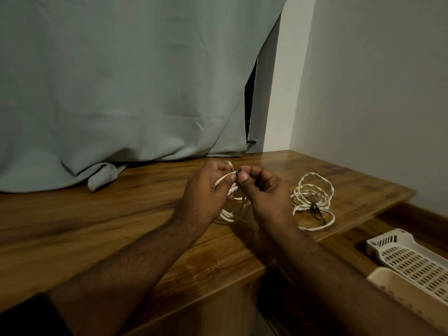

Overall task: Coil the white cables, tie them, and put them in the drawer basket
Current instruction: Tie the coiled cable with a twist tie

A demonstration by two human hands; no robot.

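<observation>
Above the wooden tabletop (pixel 97 221), both hands work on a coiled white cable (pixel 234 212) whose loops hang down to the wood. My left hand (pixel 206 190) grips the coil's top, thumb over a strand. My right hand (pixel 261 190) pinches a thin dark tie (pixel 238 171) at the same spot. To the right lies a second white cable coil (pixel 312 192), bound with a dark tie (pixel 314 207) and flat on the table. A white perforated basket (pixel 412 260) sits in the open drawer at the lower right.
A pale grey-green curtain (pixel 121 93) hangs behind and spills onto the table's back edge. A white wall (pixel 375 93) closes off the right side. The table's right edge drops to the open drawer (pixel 358 238).
</observation>
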